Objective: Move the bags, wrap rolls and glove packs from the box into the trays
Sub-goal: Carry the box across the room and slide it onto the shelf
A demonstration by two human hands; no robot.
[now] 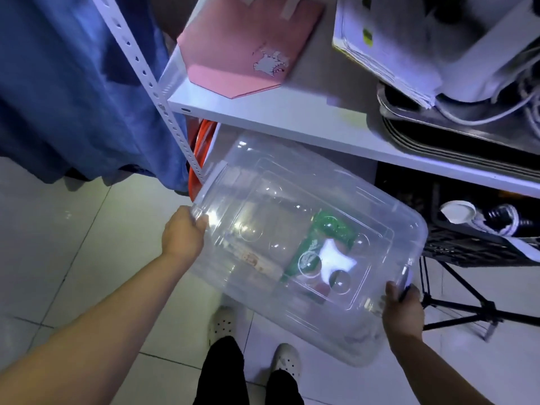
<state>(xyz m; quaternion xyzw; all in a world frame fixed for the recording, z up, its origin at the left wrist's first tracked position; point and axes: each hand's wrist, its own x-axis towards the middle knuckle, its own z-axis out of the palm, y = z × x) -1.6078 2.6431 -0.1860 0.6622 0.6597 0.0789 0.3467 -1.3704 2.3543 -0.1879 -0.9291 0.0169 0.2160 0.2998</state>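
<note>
We hold a clear plastic box [280,200] in the air between our two hands, its lid on and its long side running aslant from one hand to the other. Our left hand [183,230] grips the box's near-left end, fingers curled over the rim just below a white latch [214,178]. Our right hand [402,309] clasps the opposite end, thumb on top of the rim beside a second latch [406,277].

Through the lid, closer to the right hand than the left, lies a green pack [331,230] with a white patch. The paler packs towards the left hand are too blurred to name.

Beyond both hands runs a white shelf [292,115]. On it, ahead of the left hand, lies a pink paper bag [248,45]. Ahead of the right hand sit a pile of papers [380,48] and a stack of metal trays [438,135].

Under the shelf, past the right hand, stands a black crate [467,247], with a black tripod [467,305] just outside that hand. An orange coil [201,141] shows beyond the left hand, and blue cloth [73,83] hangs farther out on that side.

Below the box are the tiled floor [73,244] and our white clogs [222,323].
</note>
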